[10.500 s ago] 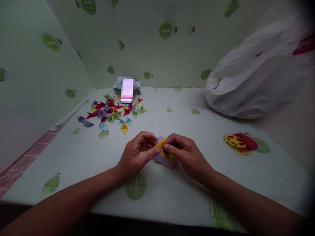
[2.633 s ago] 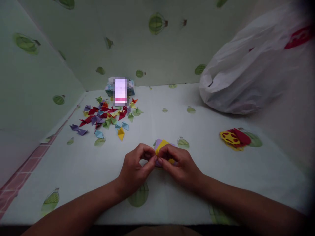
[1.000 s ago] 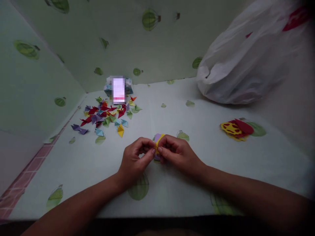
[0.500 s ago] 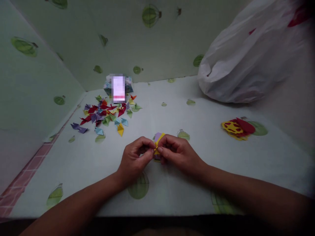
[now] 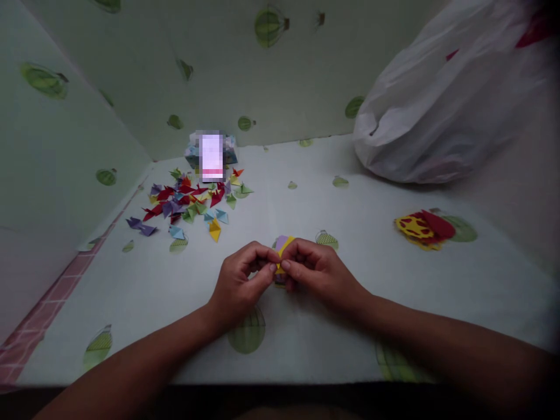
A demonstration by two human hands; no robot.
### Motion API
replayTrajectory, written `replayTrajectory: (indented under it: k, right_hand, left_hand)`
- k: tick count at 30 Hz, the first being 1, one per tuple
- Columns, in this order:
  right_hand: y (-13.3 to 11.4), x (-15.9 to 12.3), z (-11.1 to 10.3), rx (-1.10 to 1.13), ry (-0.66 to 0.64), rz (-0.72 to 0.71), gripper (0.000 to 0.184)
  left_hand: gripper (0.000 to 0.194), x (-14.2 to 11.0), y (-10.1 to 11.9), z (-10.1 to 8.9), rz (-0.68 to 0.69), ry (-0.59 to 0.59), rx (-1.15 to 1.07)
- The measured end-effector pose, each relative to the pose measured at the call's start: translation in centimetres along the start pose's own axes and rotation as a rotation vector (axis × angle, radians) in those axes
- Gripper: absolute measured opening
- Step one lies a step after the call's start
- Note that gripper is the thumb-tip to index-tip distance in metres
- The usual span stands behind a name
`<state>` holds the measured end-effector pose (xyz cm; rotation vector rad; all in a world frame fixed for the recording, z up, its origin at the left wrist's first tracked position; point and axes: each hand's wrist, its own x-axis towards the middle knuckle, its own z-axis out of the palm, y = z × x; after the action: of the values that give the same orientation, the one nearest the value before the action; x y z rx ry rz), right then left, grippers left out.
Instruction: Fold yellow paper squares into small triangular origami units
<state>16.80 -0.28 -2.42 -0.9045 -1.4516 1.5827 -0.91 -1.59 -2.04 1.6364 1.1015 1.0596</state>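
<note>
Between my two hands is a small yellow piece of folded paper (image 5: 280,268), partly hidden by my fingertips. My left hand (image 5: 247,277) pinches its left side between thumb and forefinger. On the other side, my right hand (image 5: 317,268) grips it the same way, fingers curled. Beneath the hands lies a stack of purple and yellow paper (image 5: 282,240), mostly covered by them. Beyond my left hand a pile of folded paper cranes (image 5: 188,201) in red, purple, green, blue and yellow spreads over the cloth.
A lit phone (image 5: 212,156) leans on a tissue box (image 5: 231,153) behind the cranes. Red and yellow paper cutouts (image 5: 424,228) lie to the right. A large white plastic bag (image 5: 420,122) stands at the back right. The patterned tablecloth (image 5: 297,344) ends at a front edge.
My fingertips have shifted slightly on the yellow paper, and less of it shows between them. The view has moved a little; the other things stay in place.
</note>
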Motion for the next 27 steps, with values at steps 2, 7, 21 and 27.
replayTrajectory:
  k: [2, 7, 21, 27]
  right_hand:
    - [0.04, -0.01, -0.03, -0.003, -0.003, 0.008, 0.014]
    - [0.15, 0.04, -0.06, 0.0, -0.019, 0.0, 0.015]
    - [0.06, -0.02, -0.12, -0.15, -0.013, -0.053, 0.017]
    - [-0.13, -0.04, -0.04, -0.283, 0.001, -0.092, 0.018]
  left_hand:
    - [0.007, -0.03, 0.09, -0.02, 0.01, 0.003, 0.016]
    - [0.003, 0.05, 0.09, 0.1, 0.012, 0.034, 0.028]
    - [0.01, -0.19, -0.17, 0.43, 0.045, 0.094, 0.048]
    - [0.011, -0.29, -0.25, 0.58, 0.076, 0.096, 0.081]
